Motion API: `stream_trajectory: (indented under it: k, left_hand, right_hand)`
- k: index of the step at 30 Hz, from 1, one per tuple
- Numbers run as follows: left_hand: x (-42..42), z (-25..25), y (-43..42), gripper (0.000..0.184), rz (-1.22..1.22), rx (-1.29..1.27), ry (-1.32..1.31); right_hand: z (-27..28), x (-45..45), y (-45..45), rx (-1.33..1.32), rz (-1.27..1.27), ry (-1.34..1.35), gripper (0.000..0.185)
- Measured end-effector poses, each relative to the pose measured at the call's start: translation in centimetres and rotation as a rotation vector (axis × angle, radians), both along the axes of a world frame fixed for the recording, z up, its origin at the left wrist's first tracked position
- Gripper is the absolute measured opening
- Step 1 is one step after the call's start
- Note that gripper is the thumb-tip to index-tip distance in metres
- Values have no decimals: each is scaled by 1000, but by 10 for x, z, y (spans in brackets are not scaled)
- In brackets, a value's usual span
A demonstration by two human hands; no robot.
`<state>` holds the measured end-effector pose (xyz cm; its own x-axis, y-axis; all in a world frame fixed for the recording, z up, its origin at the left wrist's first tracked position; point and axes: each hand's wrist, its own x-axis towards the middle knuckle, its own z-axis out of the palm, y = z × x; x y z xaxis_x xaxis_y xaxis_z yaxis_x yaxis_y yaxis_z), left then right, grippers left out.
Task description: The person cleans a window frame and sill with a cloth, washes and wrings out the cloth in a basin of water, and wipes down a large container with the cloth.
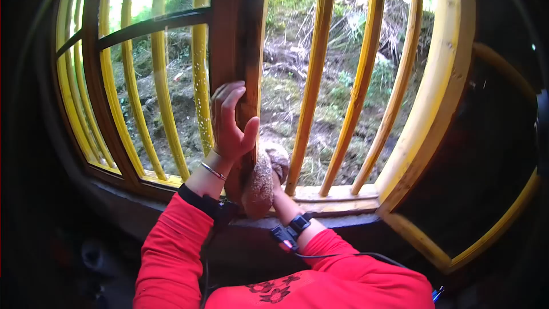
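Observation:
My left hand (pixel 231 123) holds the edge of a dark brown wooden window sash (pixel 233 34), its fingers curved against the wood and its thumb lower down. Just below it, my right hand reaches past the sash edge toward the outer side. A shaggy beige-brown cloth (pixel 260 186) is bunched there, covering most of that hand; only the wrist and a little skin show. Part of the cloth drapes down beside the sash post. Glass panes (pixel 180 71) fill the sash on the left, with white specks that look like droplets.
Yellow wooden bars (pixel 311 86) stand upright outside the window opening. Its sill (pixel 337 206) runs along the bottom. At the right, a yellow-edged frame (pixel 492 246) juts into the dark room. A vegetated earth bank (pixel 286 88) lies outside. A thin cable (pixel 366 254) trails from my right wrist device.

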<state>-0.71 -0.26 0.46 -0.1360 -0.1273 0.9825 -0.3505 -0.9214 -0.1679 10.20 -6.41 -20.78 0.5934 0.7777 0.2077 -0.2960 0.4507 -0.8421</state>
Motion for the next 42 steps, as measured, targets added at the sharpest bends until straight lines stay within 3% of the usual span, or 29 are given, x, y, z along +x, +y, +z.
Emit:
stream_trajectory:
  k: [1, 3, 6, 9, 10, 13, 17, 18, 19, 20, 21, 22, 23, 27, 30, 31, 33, 34, 35, 37, 38, 41, 42]
  left_hand:
    - [0, 1, 1, 50, 4, 5, -7]
    - [0, 1, 4, 48, 38, 12, 16]
    - [-2, 1, 4, 47, 33, 1, 30]
    - [-4, 4, 2, 46, 55, 18, 35]
    - [-6, 4, 1, 44, 60, 18, 34]
    - [-6, 4, 1, 43, 48, 15, 30]
    - [-7, 2, 2, 42, -13, -1, 14]
    - [-7, 3, 2, 41, -40, -16, -2]
    - [-7, 5, 3, 42, -40, 11, -41]
    - [-6, 7, 5, 43, -37, 28, -65]
    - [-7, 3, 7, 44, -31, 36, -68]
    - [-4, 1, 9, 43, -22, 34, -75]
    - [0, -1, 11, 43, -10, 33, -73]
    - [3, -1, 14, 34, -52, 57, -102]
    - [14, 1, 13, 28, -114, 95, -142]
    - [17, 7, 11, 25, -104, 136, -313]
    - [11, 3, 12, 24, -81, 147, -169]
    - [14, 4, 10, 23, -96, 153, -252]
    - [15, 4, 8, 23, -97, 135, -273]
    - [18, 2, 9, 23, -105, 131, -243]
    - [20, 3, 10, 24, -92, 133, -251]
    - [22, 1, 8, 23, -36, 115, -240]
    - [25, 0, 9, 23, -38, 123, -247]
  right_hand:
    - [-9, 11, 10, -23, -78, -44, 28]
    - [-19, 17, 4, -383, -315, -643, 27]
    - [-31, 36, 9, -278, -114, -205, 27]
    - [-69, 69, 20, -470, -20, -420, 27]
    - [-41, 49, 10, -477, -31, -427, 27]
    - [21, -47, -30, -302, -118, 274, 35]
    - [37, -92, -41, -287, -296, 237, 45]
    - [-7, -52, -28, -316, -309, 197, 45]
    - [59, -101, -42, -345, -368, 212, 44]
    - [26, -62, -29, -330, -292, 287, 58]
    - [-32, -27, -39, -66, 24, 95, 58]
    - [16, -59, -65, -209, -14, 41, 58]
    - [7, -42, -62, 104, 179, 395, 52]
    - [10, -50, -48, -137, -68, 468, 45]
    - [12, -61, -40, -321, -289, 346, 39]
    - [13, -65, -39, -373, -362, 290, 37]
    - [5, -90, -60, -557, -347, -20, 40]
    - [-17, -89, -58, -332, -441, -201, 41]
    - [-33, -86, -61, -333, -430, -216, 38]
    - [-22, -88, -57, -422, -558, -533, 37]
    - [-17, -91, -49, -210, -535, -283, 34]
    - [22, -82, -38, -376, -462, 130, 30]
    - [16, -60, -28, -304, -390, 293, 25]
